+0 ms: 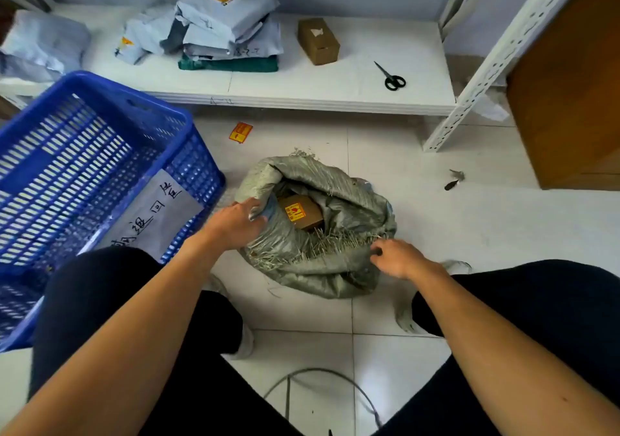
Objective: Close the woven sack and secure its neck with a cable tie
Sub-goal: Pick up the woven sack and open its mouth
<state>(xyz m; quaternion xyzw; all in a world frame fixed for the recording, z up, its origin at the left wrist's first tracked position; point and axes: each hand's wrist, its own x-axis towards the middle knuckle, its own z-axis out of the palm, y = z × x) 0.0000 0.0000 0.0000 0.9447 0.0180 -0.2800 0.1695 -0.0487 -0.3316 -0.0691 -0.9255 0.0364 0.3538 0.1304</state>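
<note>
On the floor tiles (446,221) ahead, the woven sack (322,273) gapes upward between both hands: the left hand (235,224) grips its left rim, the right hand (397,258) pinches its frayed near-right edge, equally near.

Paper sheet (157,221) in the basket (134,95) reads 退回 (handwritten).

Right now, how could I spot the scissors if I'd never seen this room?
Look at the low white shelf along the far wall. Past the brown box, near its right end, lie the scissors. They are the only thin black thing there, handles nearest you.
</note>
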